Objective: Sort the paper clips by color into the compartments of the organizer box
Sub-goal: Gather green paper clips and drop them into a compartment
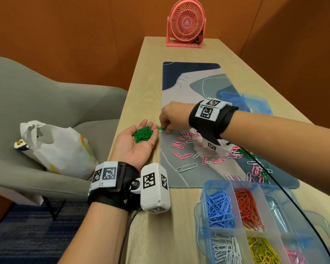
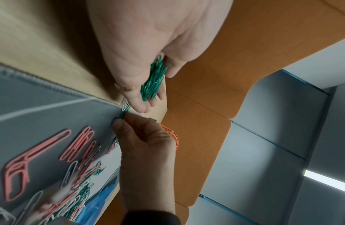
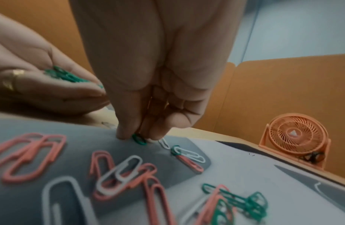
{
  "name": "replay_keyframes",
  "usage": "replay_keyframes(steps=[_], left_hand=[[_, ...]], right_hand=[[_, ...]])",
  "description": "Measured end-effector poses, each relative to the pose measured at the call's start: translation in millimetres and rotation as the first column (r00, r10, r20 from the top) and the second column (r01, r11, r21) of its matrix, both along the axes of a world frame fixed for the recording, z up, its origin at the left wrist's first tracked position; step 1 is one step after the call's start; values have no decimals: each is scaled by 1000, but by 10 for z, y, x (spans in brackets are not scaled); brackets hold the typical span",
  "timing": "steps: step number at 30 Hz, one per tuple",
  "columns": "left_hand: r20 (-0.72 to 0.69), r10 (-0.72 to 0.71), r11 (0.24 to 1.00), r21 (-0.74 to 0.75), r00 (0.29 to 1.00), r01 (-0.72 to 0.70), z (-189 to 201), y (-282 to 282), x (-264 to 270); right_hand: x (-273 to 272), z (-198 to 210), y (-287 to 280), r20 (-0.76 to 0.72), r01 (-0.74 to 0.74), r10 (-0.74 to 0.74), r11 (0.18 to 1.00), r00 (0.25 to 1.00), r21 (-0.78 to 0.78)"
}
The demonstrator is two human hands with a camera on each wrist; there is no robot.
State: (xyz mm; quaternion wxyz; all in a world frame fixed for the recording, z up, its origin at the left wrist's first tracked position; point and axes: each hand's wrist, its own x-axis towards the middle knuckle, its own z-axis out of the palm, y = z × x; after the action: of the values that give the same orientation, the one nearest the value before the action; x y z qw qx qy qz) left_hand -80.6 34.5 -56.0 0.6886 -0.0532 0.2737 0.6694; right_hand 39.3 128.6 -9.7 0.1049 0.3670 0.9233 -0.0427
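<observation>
On desk mat (image 1: 181,103), right hand (image 1: 171,116) grip pinches green clip (image 3: 139,139); left hand (image 1: 136,143) cupped apart.

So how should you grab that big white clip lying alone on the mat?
The big white clip lies flat and apart from the pink clips. Probably come straight down and pinch its long sides near the rounded end; there's room for fingertips around it.

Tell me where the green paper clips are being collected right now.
In the head view, the green paper clips lie piled in the upturned left hand, left of the desk mat.
</observation>
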Motion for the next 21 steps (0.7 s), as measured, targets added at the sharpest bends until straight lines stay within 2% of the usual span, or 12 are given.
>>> replay_keyframes(steps=[5,17,21], left_hand=[[-1,-6,1000,10,1000,6,2,-4,6],[8,60,998,24,998,-60,-20,25,-77],[3,52,998,22,999,-52,-18,20,-63]], right_hand=[[59,-6,8,4,38,-38,999,999,29],[-30,-30,85,-94,81,-87,994,992,-67],[-44,-47,94,-61,92,-98,991,993,-101]])
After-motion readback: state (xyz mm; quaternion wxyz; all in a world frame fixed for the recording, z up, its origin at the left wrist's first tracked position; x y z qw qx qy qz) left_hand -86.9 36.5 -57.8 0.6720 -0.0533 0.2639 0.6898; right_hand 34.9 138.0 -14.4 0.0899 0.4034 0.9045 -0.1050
